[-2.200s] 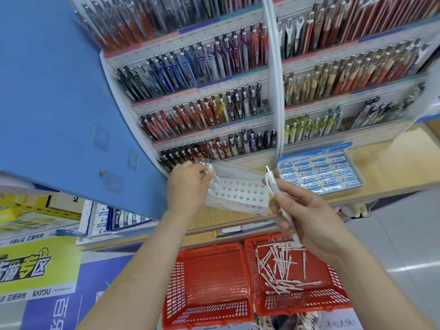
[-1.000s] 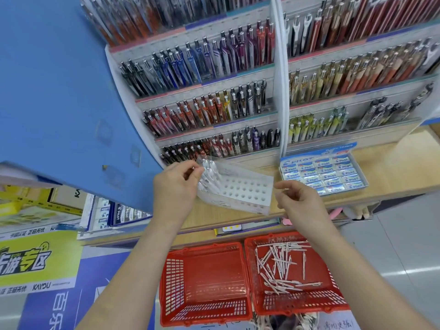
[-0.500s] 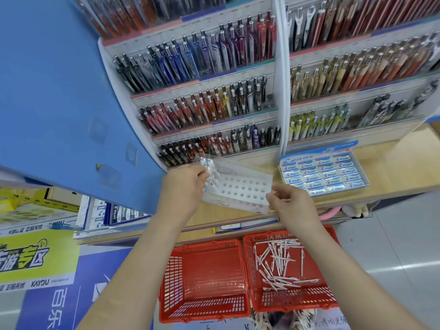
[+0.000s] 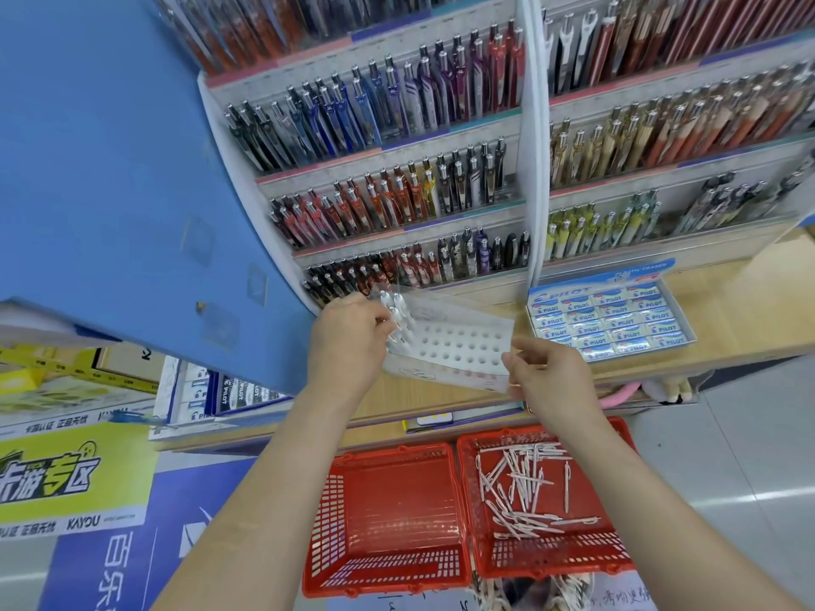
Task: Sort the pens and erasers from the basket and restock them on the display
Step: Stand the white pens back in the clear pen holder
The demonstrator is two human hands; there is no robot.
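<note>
A clear plastic pen holder tray [image 4: 454, 346] with rows of round holes is held up in front of the shelf. My left hand [image 4: 348, 346] grips its left end, where a few white pens [image 4: 397, 308] stand in the holes. My right hand [image 4: 547, 377] pinches the tray's lower right corner. Below, the right red basket [image 4: 617, 553] holds several loose white pens [image 4: 525, 491]. The left red basket [image 4: 388, 522] has nothing in it. A box of blue and white erasers [image 4: 611, 317] sits on the wooden shelf.
Tiered racks of coloured pens [image 4: 397, 200] fill the display behind the tray. A large blue panel [image 4: 110, 169] stands close on the left. The wooden shelf ledge [image 4: 741, 310] runs to the right. Grey floor [image 4: 749, 434] lies at the right.
My right hand held a white pen 2.2 s ago; now it holds the tray's right corner and that pen is gone from it. More pens stand at the tray's left end.
</note>
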